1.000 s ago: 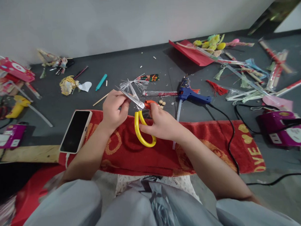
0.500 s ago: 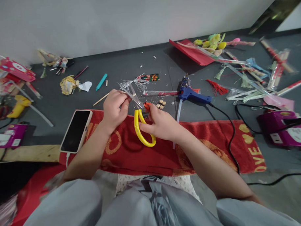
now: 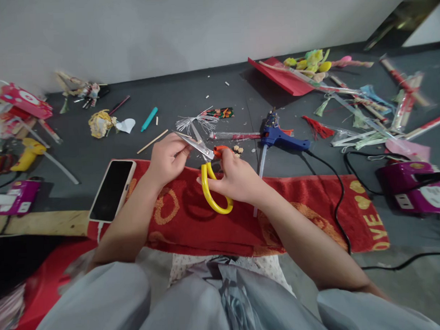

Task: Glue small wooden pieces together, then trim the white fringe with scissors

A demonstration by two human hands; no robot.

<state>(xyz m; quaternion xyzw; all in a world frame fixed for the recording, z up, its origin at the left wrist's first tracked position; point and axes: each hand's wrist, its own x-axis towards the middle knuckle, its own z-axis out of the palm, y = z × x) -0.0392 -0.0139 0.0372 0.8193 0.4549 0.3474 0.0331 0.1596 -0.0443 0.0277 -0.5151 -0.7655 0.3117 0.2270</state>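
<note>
My right hand [image 3: 238, 176] is wrapped around the yellow-handled scissors [image 3: 207, 153], whose blades are spread and point up to the left. A small orange piece [image 3: 221, 149] shows by the right fingertips; its kind is unclear. With fingers pinched, my left hand [image 3: 169, 157] is beside the blades, on a thin pale stick [image 3: 186, 135] mostly hidden by the fingers and one blade. Just beyond the blades is a bundle of silvery wires [image 3: 197, 121] next to a strip of flowered fabric [image 3: 223, 112]. Small beige beads [image 3: 237, 149] lie behind my right hand.
A blue glue gun [image 3: 286, 139] rests right of my hands, its black cord crossing the red towel [image 3: 193, 228]. A phone [image 3: 111, 190] lies at left. A wooden stick [image 3: 152, 141] and a teal stick [image 3: 149, 119] lie beyond my left hand. Red paper [image 3: 282, 78] is at back right.
The scissors have shifted slightly right and their handles have turned a little. More of the orange piece shows by my right fingers. My left hand has barely moved.
</note>
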